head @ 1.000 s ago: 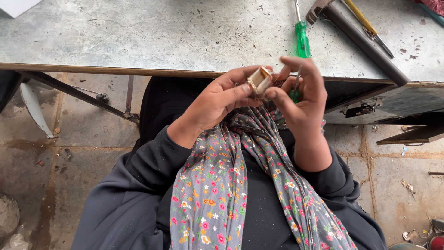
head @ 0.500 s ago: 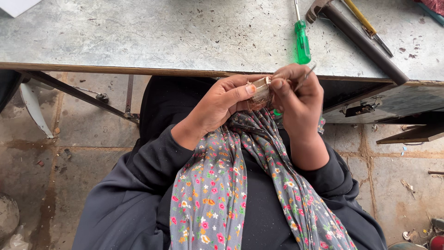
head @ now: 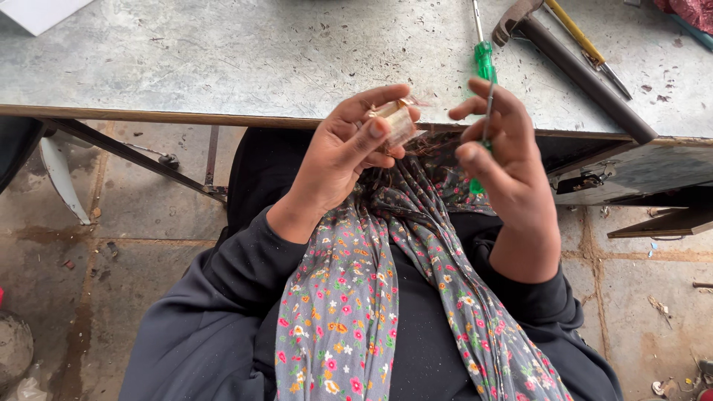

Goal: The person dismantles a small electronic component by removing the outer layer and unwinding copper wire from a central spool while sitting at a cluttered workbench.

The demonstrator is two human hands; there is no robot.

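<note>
While seated at a metal table (head: pixel 223 59), left hand (head: pixel 345 152) clasping small tan block (head: pixel 395 122), right hand (head: pixel 505 156) closed around green screwdriver (head: pixel 484 59).

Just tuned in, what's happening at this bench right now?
A seated person holds a small pale block wound with copper wire in the left hand, in front of the metal table's edge. The right hand grips a thin green-handled tool, slightly apart from the block. Another green screwdriver and a hammer lie on the table.
</note>
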